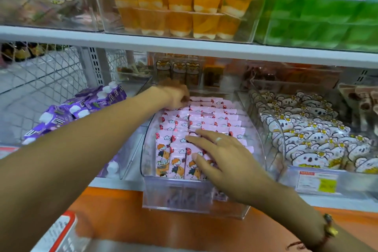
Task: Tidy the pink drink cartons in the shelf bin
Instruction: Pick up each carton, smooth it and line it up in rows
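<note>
Far left of the shelf: purple pouches [81, 106] heaped loosely beside the wire mesh.

Left arm stretched forward and up across them, reaching deep. Left hand [176, 96] sits at the back left corner of the clear bin [192, 200], knuckles up, fingers curled down onto the rear row of cartons. Blurred; cannot tell whether it pinches one or only touches.

Pink drink cartons [180, 143] fill the bin in tight upright rows, front to back. Bin sits mid-shelf, its front lip overhanging the orange shelf edge [143, 225].

Right arm comes in from the lower right corner, wrist bracelet showing. Right hand [223, 155] lies flat, palm down, on the front right rows; fingers straight and spread wide, ring on one finger, holding nothing.

Right of the bin: koala-print packets [313, 141] in the neighbouring bin. Upper shelf above: orange jelly cups [180, 10].
</note>
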Available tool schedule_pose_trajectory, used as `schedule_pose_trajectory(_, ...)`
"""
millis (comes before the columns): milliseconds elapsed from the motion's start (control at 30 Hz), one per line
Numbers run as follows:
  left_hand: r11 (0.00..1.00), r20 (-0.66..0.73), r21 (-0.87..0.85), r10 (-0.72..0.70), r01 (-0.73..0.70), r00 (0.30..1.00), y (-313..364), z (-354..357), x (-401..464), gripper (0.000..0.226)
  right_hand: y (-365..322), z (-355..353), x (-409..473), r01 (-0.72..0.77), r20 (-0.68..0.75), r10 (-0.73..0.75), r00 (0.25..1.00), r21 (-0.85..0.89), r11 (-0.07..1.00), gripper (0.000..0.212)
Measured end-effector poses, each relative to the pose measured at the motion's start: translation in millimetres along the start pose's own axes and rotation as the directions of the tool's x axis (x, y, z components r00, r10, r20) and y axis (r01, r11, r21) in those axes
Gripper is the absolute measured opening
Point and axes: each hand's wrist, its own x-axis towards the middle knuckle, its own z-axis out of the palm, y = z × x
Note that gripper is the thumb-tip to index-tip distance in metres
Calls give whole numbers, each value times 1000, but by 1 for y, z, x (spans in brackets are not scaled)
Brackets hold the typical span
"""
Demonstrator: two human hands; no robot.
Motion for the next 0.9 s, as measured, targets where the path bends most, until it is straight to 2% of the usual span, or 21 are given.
schedule_pose_trajectory(133, 1000, -1, -15, 17, -17, 1000, -2, -2, 4, 21, 1, 1, 2, 0, 13, 0, 1000, -5, 1000, 47)
schedule_pose_trajectory(233, 999, -57, -33, -6, 4, 998, -4, -2, 6, 15, 1, 1, 2, 2, 24, -2, 1000, -1, 1000, 47)
schedule_pose_trajectory(300, 981, -101, -188, -75, 55, 992, -5, -1, 6, 13, 1, 0, 2, 2, 29, -2, 1000, 4, 1000, 47)
schedule_pose_trajectory(367, 884, -138, -458, -169, 89, 976, -6, -6, 2, 17, 2, 0, 2, 3, 25, -3, 1000, 4, 1000, 47)
schedule_pose_trajectory(467, 656, -171, -752, -291, 66, 941, -1, -18, -13, 16, 2, 1, 2, 7, 16, -7, 1000, -7, 1000, 46)
schedule_pose_trajectory(567, 471, -234, -882, -444, 3, 865, 2, -18, -35, 15, 2, 1, 2, 16, -4, -16, 1000, 4, 1000, 46)
schedule_pose_trajectory(633, 300, -250, -951, -595, -77, 764, 5, -19, -57, 14, 0, -1, 1, 25, -19, -25, 1000, 10, 1000, 46)
schedule_pose_trajectory(700, 160, -269, -962, -687, -221, 675, 10, -24, -84, 11, -2, -6, 1, 26, -47, -23, 999, 59, 998, 45)
schedule_pose_trajectory(733, 121, -283, -951, -710, -284, 645, 13, -25, -99, 8, -4, -9, 1, 22, -83, -12, 997, 120, 992, 42)
schedule_pose_trajectory(800, 109, -318, -931, -713, -348, 625, 21, -26, -127, 7, -10, -18, 1, 4, -193, 56, 980, 297, 955, 37)
schedule_pose_trajectory(900, 159, -381, -918, -610, -363, 695, 38, -25, -159, 2, -23, -27, 0, -27, -241, 192, 952, 554, 832, 52)
